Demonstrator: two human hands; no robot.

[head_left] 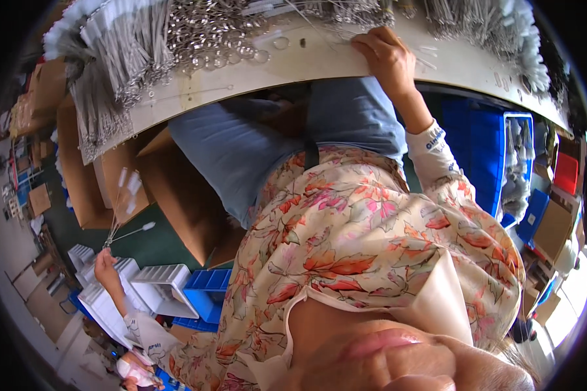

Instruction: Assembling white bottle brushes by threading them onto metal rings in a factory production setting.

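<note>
Now left hand pinching thin wires, wires rising above grip; right hand flat on table edge, released.

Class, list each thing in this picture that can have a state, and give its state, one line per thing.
Left hand: raised beside the body, pinching thin wires.
Right hand: flat on the white table edge, holding nothing visible.
White bins: open, on the floor.
Blue crate: open.
Metal rings: heaped loose on the table.

We see even, bright daylight w/ glare at lower right; heavy fisheye bend + dark rim; nearest parts blurred.
</note>
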